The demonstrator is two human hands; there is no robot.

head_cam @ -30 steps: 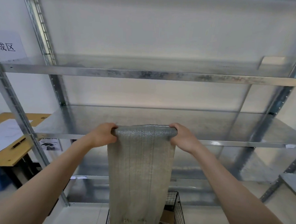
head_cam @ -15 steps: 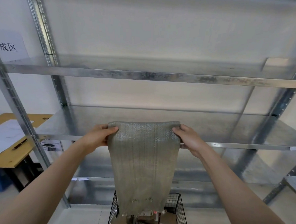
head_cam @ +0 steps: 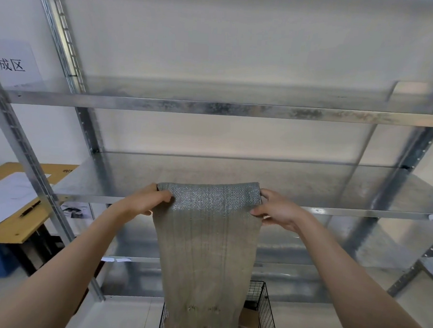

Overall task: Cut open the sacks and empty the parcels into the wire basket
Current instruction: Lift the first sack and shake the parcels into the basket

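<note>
A grey woven sack (head_cam: pixel 206 248) hangs flat and limp from both hands in front of the metal shelving. My left hand (head_cam: pixel 145 200) pinches its upper left corner. My right hand (head_cam: pixel 275 209) pinches its upper right corner. The sack's lower end hangs into a black wire basket (head_cam: pixel 265 314) at the bottom of the view. Brown cardboard parcels (head_cam: pixel 248 318) show inside the basket beside the sack; most of the basket is hidden behind the sack.
Galvanised steel shelving (head_cam: pixel 213 108) with bare shelves fills the view ahead, its uprights (head_cam: pixel 34 169) on either side. A wooden desk (head_cam: pixel 20 203) with papers and a pen stands at the left. A paper sign (head_cam: pixel 12 63) hangs on the wall.
Both hands have lowered a little and the rolled top edge of the sack has flattened out. The sack's lower end has sunk back into the basket, covering most of the parcels.
</note>
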